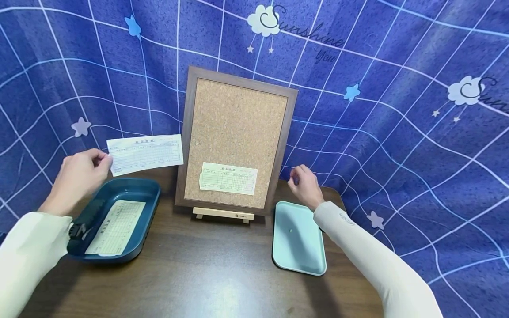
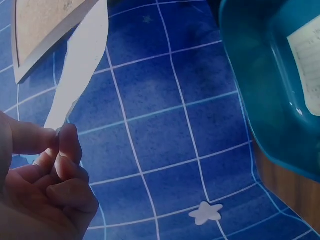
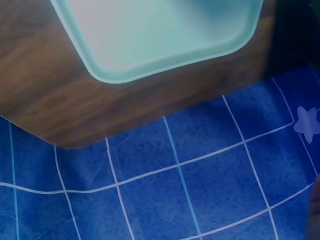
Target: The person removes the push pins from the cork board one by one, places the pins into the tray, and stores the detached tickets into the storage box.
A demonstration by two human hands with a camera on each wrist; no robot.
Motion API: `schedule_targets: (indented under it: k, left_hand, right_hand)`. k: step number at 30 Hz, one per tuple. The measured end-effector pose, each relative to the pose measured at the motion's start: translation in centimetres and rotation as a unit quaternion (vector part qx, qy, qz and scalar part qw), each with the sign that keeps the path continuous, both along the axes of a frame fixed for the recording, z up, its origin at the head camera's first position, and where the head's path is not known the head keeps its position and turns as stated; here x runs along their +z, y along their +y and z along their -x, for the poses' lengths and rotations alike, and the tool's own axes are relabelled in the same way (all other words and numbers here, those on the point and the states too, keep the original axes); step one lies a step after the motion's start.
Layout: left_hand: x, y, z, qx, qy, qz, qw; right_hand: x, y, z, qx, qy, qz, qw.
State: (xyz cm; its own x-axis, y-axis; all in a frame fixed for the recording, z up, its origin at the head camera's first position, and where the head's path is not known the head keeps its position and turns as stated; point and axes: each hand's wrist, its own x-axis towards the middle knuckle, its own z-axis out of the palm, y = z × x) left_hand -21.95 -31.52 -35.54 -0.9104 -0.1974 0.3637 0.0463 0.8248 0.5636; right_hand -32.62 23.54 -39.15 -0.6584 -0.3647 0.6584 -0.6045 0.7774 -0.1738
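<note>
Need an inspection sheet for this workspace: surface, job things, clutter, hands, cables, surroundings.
Surface: wood-look table, glare toward the near side.
Job things: held slip in the air; board slip low on the framed corkboard; more printed paper in the blue bin; green tray at right.
Clutter: tiny speck in the tray, too small to identify.
Hands: left hand pinches the held slip's end; right hand near the tray, fingers curled, can't tell if anything's held.
Cables: nothing seen.
Surroundings: blue curtain with grid, star and cloud print.
</note>
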Motion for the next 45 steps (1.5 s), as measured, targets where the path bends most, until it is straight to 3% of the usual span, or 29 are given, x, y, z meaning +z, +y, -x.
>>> schedule_targets:
  k: [7, 14, 25, 34, 45]
  left_hand:
    - [-1.2, -1.5, -1.7, 0.009, 0.003, 0.024, 0.9997]
    - [-3.2, -2.3, -2.8, 0.016, -0.005, 0.046, 0.9988]
    - [-7.4, -3.7, -3.9, 0.013, -0.084, 0.069, 0.9940]
    - [-8.6, -3.9, -4.4, 0.016, -0.133, 0.078, 0.9879]
    - [-9.7, -3.8, -5.0, -0.003, -0.109, 0.057, 0.9923]
  right_hand:
    - [-1.4, 0.8, -0.4, -0.014, -0.027, -0.002, 0.9995]
    - [-2.8, 1.5, -0.6, -0.019, -0.051, -0.007, 0.9985]
    - [-4.5, 1.6, -0.6, -0.028, -0.075, -0.006, 0.9968]
    - [-6.0, 2.1, -1.1, -0.034, -0.149, -0.026, 0.9879]
    - [-8.4, 2.5, -1.5, -0.021, -0.176, -0.051, 0.9829]
